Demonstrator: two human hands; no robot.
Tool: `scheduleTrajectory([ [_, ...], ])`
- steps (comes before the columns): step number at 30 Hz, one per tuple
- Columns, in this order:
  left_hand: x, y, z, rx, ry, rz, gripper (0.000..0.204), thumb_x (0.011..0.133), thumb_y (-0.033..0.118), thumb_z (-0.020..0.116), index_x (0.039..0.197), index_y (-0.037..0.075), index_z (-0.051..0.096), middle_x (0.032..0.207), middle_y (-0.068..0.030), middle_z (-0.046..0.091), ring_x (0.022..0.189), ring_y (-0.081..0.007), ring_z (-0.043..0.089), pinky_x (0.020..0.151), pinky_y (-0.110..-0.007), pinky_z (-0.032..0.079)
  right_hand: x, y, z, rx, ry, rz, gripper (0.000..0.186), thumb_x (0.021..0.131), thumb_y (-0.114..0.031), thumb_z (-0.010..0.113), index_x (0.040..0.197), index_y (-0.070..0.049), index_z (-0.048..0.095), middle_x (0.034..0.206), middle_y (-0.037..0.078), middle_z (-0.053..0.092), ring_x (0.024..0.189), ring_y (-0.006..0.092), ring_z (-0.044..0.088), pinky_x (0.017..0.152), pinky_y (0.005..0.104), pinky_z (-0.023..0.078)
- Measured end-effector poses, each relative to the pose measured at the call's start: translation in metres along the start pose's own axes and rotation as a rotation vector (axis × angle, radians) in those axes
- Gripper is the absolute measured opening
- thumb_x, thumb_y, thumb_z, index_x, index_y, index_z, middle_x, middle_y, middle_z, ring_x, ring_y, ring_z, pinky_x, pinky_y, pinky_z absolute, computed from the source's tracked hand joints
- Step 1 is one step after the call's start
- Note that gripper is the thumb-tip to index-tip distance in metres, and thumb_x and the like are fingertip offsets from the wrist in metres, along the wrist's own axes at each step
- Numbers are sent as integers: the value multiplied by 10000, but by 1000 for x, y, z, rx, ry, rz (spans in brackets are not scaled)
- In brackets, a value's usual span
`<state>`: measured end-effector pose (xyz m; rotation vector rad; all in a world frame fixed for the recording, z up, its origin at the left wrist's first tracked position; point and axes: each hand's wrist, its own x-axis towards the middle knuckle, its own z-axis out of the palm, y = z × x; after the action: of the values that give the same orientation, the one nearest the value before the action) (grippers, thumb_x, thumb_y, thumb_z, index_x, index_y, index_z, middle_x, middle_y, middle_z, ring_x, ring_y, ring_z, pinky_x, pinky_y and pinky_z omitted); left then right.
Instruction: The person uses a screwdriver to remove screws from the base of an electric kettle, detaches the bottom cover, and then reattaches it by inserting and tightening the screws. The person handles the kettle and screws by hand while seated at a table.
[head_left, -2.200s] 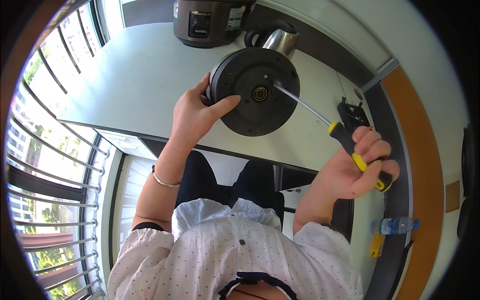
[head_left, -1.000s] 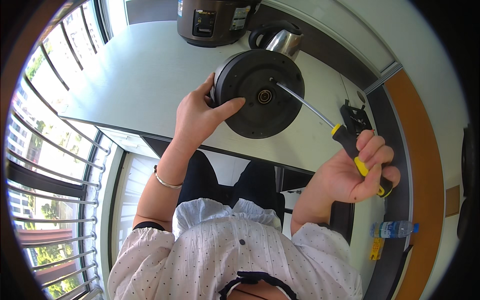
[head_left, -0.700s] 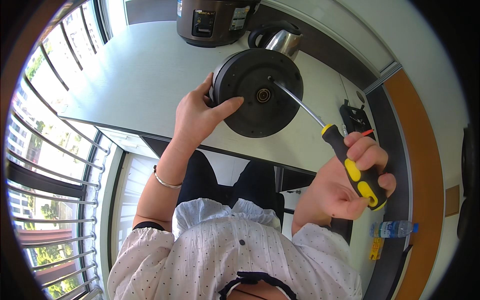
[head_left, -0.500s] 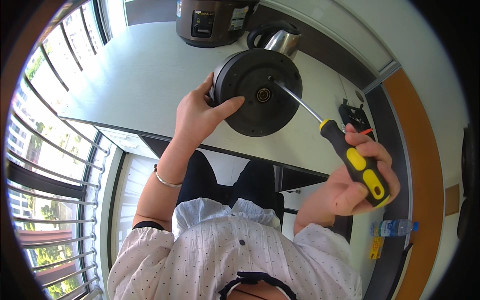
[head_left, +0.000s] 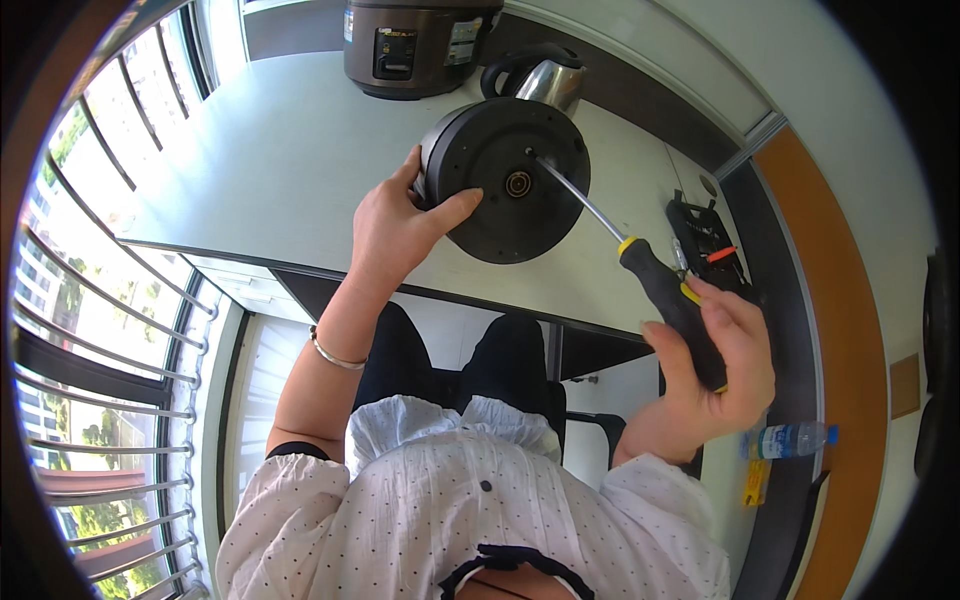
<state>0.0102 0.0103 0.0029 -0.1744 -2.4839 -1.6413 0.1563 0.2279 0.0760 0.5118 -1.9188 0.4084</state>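
Note:
My left hand (head_left: 395,225) grips the side of a round black appliance base (head_left: 525,225), thumb pressed on its underside, which faces me and has a ringed connector at the center and small holes. A long steel-shafted screwdriver (head_left: 655,280) with a black and yellow handle rests its tip at a hole just above the connector. My right hand (head_left: 720,370) is wrapped loosely around that handle, with the thumb partly raised off it.
A brown electric cooker (head_left: 410,40) and steel kettle (head_left: 550,85) stand on the white desk (head_left: 250,180). A black tool case (head_left: 700,225) lies at the right. A water bottle (head_left: 790,440) and yellow item (head_left: 755,483) are lower right. Barred windows line the left.
My right hand has rolled round on the screwdriver handle, turning the yellow patches away and lifting the thumb. The black base sits slightly further left and higher in view.

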Motion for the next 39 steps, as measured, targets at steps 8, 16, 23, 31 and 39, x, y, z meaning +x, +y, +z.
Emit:
scheduleTrajectory([
  [8, -7, 5, 9, 82, 39, 29, 936, 654, 477, 717, 1314, -117, 423, 742, -140, 658, 672, -207, 658, 649, -271, 503, -7, -3, -21, -99, -193, 250, 355, 721, -135, 796, 961, -19, 561, 784, 117, 565, 645, 246, 577, 556, 278, 453],
  [16, -7, -6, 17, 101, 136, 161, 905, 642, 465, 734, 1275, -122, 463, 657, -128, 634, 608, -225, 643, 635, -282, 500, -56, 32, -16, 167, -282, 645, 203, 850, -96, 664, 997, 23, 590, 753, 63, 580, 663, 148, 565, 601, 244, 443],
  [23, -7, -15, 26, 271, 224, 348, 860, 618, 433, 756, 1217, -134, 512, 594, -116, 611, 552, -240, 615, 616, -304, 497, -96, 47, 0, 512, -176, 1081, 184, 855, -143, 673, 939, 11, 618, 711, 9, 583, 532, 31, 444, 471, 185, 339],
  [31, -9, -19, 32, 298, 232, 441, 833, 597, 381, 772, 1213, -123, 526, 539, -65, 574, 491, -191, 566, 655, -274, 456, -110, 52, 9, -8, -250, 472, 300, 721, -148, 777, 925, -6, 609, 754, 109, 616, 589, 224, 593, 556, 290, 467],
  [39, -9, -22, 35, 357, 226, 485, 834, 605, 356, 779, 1239, -113, 509, 555, -61, 569, 488, -166, 560, 626, -264, 444, -96, 52, -4, 497, -455, 1141, 164, 790, -127, 704, 866, 4, 642, 631, 76, 587, 445, 135, 506, 418, 237, 356],
])
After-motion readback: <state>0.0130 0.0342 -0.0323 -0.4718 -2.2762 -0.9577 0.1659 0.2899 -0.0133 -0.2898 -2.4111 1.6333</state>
